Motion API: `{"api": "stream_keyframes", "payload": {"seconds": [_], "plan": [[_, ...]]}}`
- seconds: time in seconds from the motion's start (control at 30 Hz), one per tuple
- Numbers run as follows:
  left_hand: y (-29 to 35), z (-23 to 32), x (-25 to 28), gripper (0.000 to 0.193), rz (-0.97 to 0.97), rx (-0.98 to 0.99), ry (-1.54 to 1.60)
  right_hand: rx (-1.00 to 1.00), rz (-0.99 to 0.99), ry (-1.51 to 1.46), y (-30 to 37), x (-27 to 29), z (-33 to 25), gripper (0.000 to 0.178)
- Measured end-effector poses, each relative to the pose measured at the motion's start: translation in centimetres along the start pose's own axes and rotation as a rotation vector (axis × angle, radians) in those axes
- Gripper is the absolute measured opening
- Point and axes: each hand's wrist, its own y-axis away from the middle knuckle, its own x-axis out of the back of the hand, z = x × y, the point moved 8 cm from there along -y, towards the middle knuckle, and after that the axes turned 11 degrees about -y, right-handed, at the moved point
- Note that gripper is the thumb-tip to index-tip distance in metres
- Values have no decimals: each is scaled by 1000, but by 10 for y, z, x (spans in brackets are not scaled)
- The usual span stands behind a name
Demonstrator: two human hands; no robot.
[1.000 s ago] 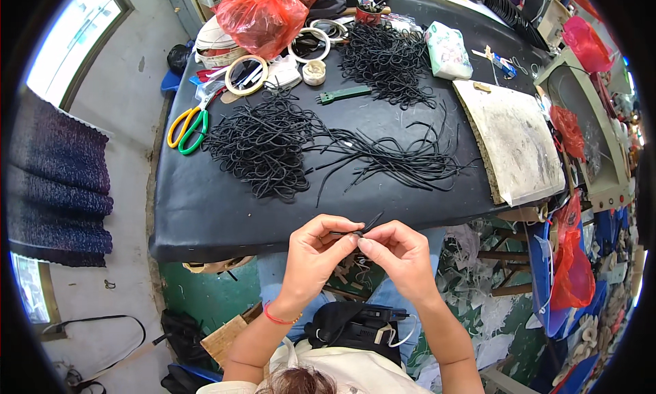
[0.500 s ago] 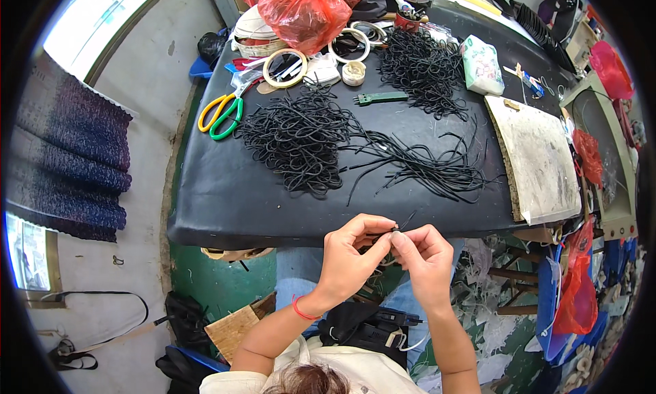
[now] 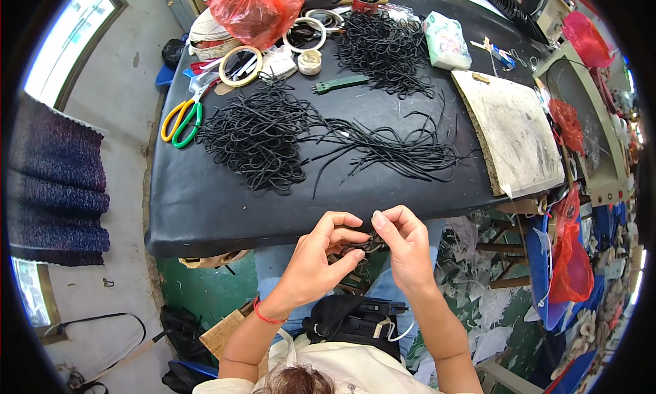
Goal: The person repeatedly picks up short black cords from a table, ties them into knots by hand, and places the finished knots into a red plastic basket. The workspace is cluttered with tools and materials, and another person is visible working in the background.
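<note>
Just off the table's near edge, my left hand [image 3: 316, 261] curls around a thin black cord [image 3: 355, 246], its thumb and index fingertip apart. My right hand [image 3: 408, 252] is beside it, thumb and index pinched together; the cord runs to its fingers, partly hidden behind them. On the table beyond lie a tangled pile of black cords [image 3: 256, 138], a loose bundle of straighter cord lengths [image 3: 403, 151] and a second tangled pile [image 3: 383, 49] farther back.
Scissors with yellow and green handles [image 3: 183, 123] lie at the table's left. Farther back are tape rolls [image 3: 240, 66], a green tool [image 3: 340, 84] and a red plastic bag [image 3: 256, 15]. A pale stained board [image 3: 512, 134] and a white soft pack [image 3: 446, 41] are to the right.
My thumbs and fingertips have moved apart from each other, and my left hand has opened wider around the cord. The view has shifted, so the table's things appear farther left.
</note>
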Motion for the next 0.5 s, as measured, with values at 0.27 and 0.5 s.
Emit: {"api": "stream_keyframes", "payload": {"seconds": [0.27,0.5], "plan": [[1,-17,-10,21,-38,82,29,128,13,143,5,-1,-3,13],[3,-6,2,18,-7,40,102,-70,-63,154,3,12,1,24]]}}
